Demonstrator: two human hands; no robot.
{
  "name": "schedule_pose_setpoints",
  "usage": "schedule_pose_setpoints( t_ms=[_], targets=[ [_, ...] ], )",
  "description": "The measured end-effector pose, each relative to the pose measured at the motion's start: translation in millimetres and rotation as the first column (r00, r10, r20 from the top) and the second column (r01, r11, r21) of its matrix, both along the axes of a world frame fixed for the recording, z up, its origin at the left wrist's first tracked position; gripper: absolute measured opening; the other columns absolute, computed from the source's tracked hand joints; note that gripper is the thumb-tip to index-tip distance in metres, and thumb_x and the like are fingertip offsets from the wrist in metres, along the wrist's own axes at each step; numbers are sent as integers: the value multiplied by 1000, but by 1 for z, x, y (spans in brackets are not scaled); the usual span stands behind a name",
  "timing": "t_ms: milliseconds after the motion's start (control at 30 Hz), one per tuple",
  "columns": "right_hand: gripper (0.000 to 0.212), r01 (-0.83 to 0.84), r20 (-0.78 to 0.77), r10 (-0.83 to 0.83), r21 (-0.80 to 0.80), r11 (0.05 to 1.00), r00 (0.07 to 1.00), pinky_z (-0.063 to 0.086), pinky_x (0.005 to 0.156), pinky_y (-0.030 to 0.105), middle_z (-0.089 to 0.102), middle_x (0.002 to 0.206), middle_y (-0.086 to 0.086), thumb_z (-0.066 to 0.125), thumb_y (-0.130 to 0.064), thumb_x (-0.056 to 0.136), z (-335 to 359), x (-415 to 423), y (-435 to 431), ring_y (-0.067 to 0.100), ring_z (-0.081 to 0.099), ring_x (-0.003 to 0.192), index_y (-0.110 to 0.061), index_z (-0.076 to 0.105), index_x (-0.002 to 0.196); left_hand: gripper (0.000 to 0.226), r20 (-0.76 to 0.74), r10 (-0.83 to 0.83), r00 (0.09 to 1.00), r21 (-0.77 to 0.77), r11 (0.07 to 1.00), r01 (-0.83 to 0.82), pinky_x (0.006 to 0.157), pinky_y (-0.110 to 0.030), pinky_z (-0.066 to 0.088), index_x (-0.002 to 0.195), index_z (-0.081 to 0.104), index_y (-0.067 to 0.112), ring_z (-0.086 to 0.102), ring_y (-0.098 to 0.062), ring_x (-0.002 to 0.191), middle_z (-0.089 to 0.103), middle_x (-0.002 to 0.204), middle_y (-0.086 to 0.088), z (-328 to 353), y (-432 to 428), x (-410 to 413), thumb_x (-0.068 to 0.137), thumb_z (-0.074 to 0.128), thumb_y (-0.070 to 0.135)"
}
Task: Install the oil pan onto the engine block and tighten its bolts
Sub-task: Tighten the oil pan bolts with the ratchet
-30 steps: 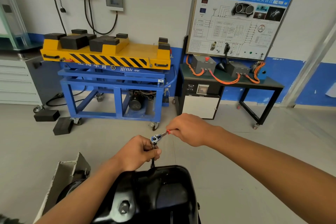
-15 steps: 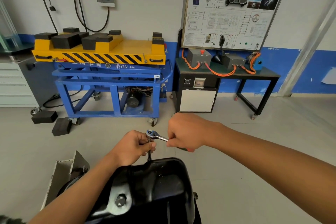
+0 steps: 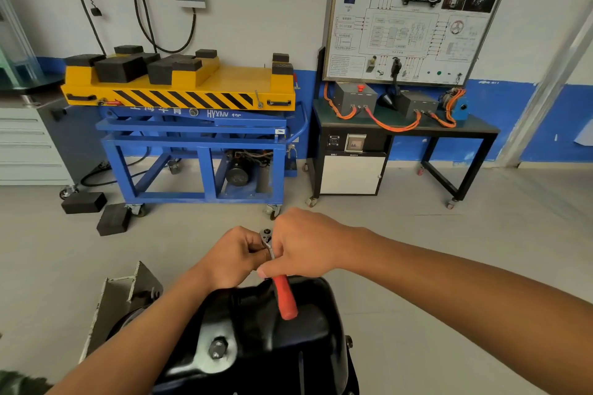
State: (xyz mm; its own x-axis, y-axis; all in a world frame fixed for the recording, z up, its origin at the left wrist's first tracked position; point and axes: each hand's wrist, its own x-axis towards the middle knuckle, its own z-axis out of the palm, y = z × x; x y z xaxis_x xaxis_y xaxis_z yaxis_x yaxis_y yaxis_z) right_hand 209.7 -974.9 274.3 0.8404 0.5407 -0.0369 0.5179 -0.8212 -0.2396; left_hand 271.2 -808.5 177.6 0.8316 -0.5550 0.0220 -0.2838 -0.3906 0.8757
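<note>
The black oil pan [image 3: 282, 340] fills the bottom centre, with its drain bolt [image 3: 218, 347] facing up. A ratchet wrench with a red handle [image 3: 284, 297] stands over the pan's far edge, its head [image 3: 265, 233] just visible between my hands. My left hand [image 3: 234, 258] is curled around the extension under the ratchet head. My right hand [image 3: 308, 245] grips the ratchet's shaft just above the red grip, which points back toward me over the pan. The bolt under the socket is hidden by my hands.
A grey metal stand bracket [image 3: 125, 298] sits left of the pan. Beyond on the floor are a blue cart with a yellow lift platform [image 3: 192, 96], loose black blocks [image 3: 112, 220], a training board on a black table [image 3: 414, 19] and grey drawers [image 3: 25, 144].
My right hand has swung the ratchet handle round from pointing right to pointing toward me. My left hand has stayed on the extension. The view has shifted slightly.
</note>
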Motion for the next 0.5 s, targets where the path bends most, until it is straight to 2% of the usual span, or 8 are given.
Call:
schedule_pose_setpoints(
  t_ms=[67, 167, 200, 267, 333, 400, 433, 500],
  targets=[
    [50, -9, -8, 9, -37, 999, 1000, 25, 42, 19, 35, 38, -4, 71, -46, 87, 4, 2, 0, 13, 41, 42, -8, 66, 54, 25, -2, -2, 1000, 9, 1000, 2, 55, -27, 32, 70, 59, -17, 35, -13, 53, 49, 55, -8, -1, 1, 0, 91, 65, -4],
    [46, -24, -67, 16, -116, 993, 998, 34, 45, 24, 42, 44, -2, 71, -44, 87, 11, 4, -6, 14, 38, 42, -4, 71, 63, 29, -7, -19, 1000, 3, 1000, 19, 52, -21, 40, 64, 66, 2, 44, -1, 47, 57, 51, 9, 0, -1, 0, 92, 67, -1],
    [46, -28, -83, 16, -149, 988, 996, 35, 47, 26, 43, 45, 0, 71, -42, 88, 13, 5, -8, 14, 38, 43, -3, 71, 64, 25, -13, -30, 999, 0, 1000, 30, 56, -25, 46, 69, 70, 5, 53, -4, 53, 66, 58, 6, 0, -2, -1, 93, 68, 2],
    [46, -23, -88, 4, -217, 976, 996, 36, 48, 27, 43, 46, 1, 69, -41, 90, 16, 6, -14, 14, 37, 43, -2, 69, 65, 14, -33, -42, 999, -21, 999, 41, 73, -37, 55, 86, 76, 0, 65, -15, 72, 76, 78, -8, 0, -3, 0, 94, 68, 8],
    [44, 2, -68, -23, -291, 957, 997, 46, 54, 28, 50, 47, 0, 68, -40, 91, 18, 6, -20, 12, 43, 45, -3, 71, 69, 14, -47, -40, 998, -33, 999, 38, 82, -38, 57, 90, 77, 0, 70, -17, 80, 77, 84, -10, -1, -3, 1, 94, 68, 10],
    [40, 36, -45, -54, -339, 940, 998, 56, 62, 32, 58, 47, 1, 68, -36, 92, 17, 8, -26, 13, 51, 47, -6, 68, 67, 17, -63, -45, 997, -33, 999, 43, 81, -32, 58, 81, 78, 11, 73, -14, 82, 78, 83, -8, -2, -4, 2, 94, 68, 8],
    [38, 58, -20, -69, -346, 937, 997, 57, 62, 35, 57, 47, 2, 68, -33, 92, 15, 9, -27, 14, 52, 47, -8, 64, 64, 27, -74, -51, 996, -35, 998, 49, 80, -30, 59, 73, 77, 20, 74, -14, 83, 78, 82, -7, -3, -4, 2, 94, 68, 7],
    [38, 106, 67, -87, -356, 929, 994, 50, 55, 34, 47, 54, 1, 69, -24, 92, 11, 12, -28, 16, 47, 49, -13, 51, 60, 42, -89, -57, 994, -36, 998, 54, 80, -28, 59, 60, 74, 28, 75, -15, 86, 77, 80, -6, -3, -4, 1, 94, 67, 5]
  ],
)
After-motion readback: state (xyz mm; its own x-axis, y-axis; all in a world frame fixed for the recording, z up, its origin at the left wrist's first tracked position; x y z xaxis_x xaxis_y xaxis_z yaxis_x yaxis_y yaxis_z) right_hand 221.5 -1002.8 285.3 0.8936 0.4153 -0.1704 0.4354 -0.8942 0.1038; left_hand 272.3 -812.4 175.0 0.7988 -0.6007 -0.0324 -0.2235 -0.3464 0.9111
